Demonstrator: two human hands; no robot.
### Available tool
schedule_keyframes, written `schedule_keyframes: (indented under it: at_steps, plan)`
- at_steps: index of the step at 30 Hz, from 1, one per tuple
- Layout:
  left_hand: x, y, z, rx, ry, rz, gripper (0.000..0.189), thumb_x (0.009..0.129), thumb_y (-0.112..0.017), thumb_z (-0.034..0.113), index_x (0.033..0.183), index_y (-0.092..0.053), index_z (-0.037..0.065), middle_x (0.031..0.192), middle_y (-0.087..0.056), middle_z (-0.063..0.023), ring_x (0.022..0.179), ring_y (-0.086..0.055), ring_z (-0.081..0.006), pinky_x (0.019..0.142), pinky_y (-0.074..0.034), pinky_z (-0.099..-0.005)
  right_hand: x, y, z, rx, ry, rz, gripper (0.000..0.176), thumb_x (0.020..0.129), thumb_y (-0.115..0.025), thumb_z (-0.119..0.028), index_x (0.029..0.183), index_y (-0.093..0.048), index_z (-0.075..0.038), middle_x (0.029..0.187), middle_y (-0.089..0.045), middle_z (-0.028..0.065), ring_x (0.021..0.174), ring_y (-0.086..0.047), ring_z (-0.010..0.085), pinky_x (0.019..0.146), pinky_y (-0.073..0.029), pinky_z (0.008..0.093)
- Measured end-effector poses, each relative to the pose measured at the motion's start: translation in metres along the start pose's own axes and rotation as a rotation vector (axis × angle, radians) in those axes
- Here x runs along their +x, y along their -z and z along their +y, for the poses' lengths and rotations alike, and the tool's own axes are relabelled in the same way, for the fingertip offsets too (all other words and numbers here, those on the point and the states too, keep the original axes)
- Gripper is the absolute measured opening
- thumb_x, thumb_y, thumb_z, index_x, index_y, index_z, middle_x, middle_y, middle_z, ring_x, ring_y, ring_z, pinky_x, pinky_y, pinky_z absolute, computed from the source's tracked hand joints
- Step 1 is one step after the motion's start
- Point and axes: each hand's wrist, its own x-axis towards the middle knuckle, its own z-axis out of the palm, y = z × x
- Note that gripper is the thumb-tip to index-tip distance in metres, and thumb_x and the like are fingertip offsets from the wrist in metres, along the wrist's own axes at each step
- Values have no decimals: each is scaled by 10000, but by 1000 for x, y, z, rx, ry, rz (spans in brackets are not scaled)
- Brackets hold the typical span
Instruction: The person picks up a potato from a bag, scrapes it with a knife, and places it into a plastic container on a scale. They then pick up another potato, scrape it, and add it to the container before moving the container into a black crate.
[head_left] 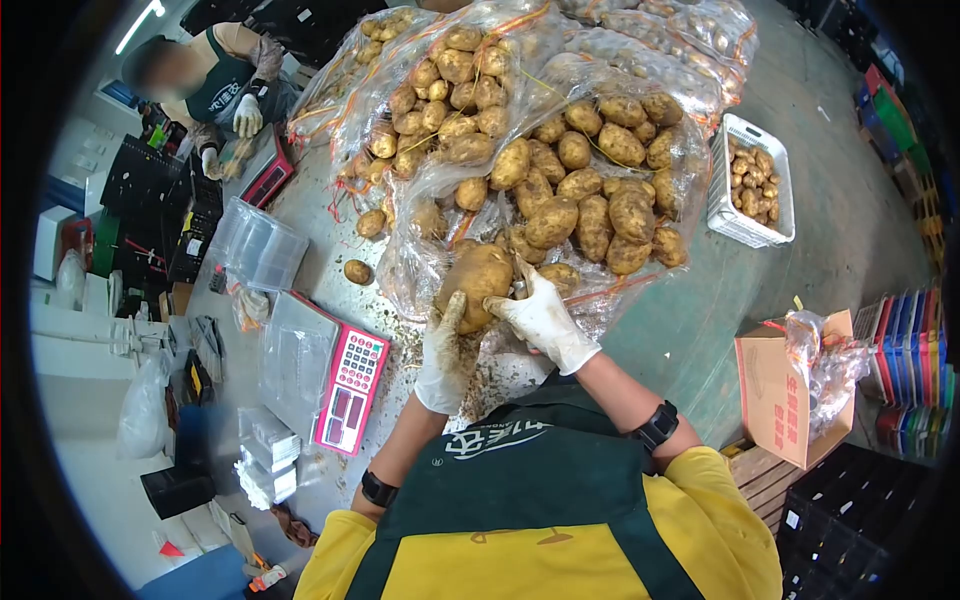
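A large brown potato (474, 284) is held over the near edge of the metal table. My left hand (445, 350), in a white glove, has its fingers against the potato's lower left side. My right hand (546, 318), also gloved in white, touches its right side with the fingertips. Just beyond the hands, clear plastic bags hold many potatoes, one heap at the right (592, 215) and one at the left (455, 85). Two loose potatoes (357, 271) lie on the table left of the bags. Soil crumbs are scattered beneath my hands.
A red-and-white scale (352, 390) stands at the left, beside clear plastic containers (258, 243). A co-worker (225, 90) in gloves is at a second scale (268, 172), upper left. On the right are a white crate (785, 222) of potatoes and a cardboard box (775, 395).
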Motion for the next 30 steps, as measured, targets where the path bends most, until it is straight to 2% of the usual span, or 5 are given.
schedule_keyframes:
  at_steps: [3, 17, 19, 24, 30]
  plan:
    - [0, 1, -2, 17, -9, 13, 502, 906, -595, 151, 1339, -376, 21, 1257, -521, -149, 1116, -561, -248, 910, -513, -363, 2, 2, 9, -13, 6, 10, 628, 781, -673, -55, 1348, -404, -45, 680, -536, -38, 422, -385, 34, 372, -306, 198]
    - [9, 29, -4, 567, -281, -231, 537, 956, -479, 343, 1379, -340, 45, 1303, -484, -188, 1188, -505, -315, 979, -460, -463, 10, 12, 18, 138, -6, -27, 541, 769, -558, 49, 1291, -448, -41, 679, -521, -11, 443, -429, 52, 377, -333, 206]
    - [11, 26, 6, -278, 103, -169, 588, 956, -394, 477, 1381, -355, 73, 1339, -454, -193, 1204, -483, -352, 970, -448, -525, 8, 14, 15, 106, -15, -29, 526, 769, -553, 53, 1277, -459, -43, 679, -523, -6, 431, -425, 55, 367, -323, 212]
    - [16, 37, 4, -363, 275, -166, 602, 918, -448, 509, 1371, -390, 116, 1354, -449, -171, 1213, -476, -348, 947, -450, -555, -4, 8, -11, -73, -95, -85, 510, 794, -577, -3, 1290, -476, -62, 674, -520, -8, 384, -374, 41, 327, -280, 216]
    - [7, 33, 4, -434, 277, -152, 591, 893, -490, 520, 1356, -419, 158, 1342, -475, -130, 1190, -494, -338, 918, -470, -545, 2, 11, 7, -853, 407, 4, 652, 757, -614, -132, 1355, -394, 2, 869, -642, 196, 816, -624, 317, 779, -501, 368]
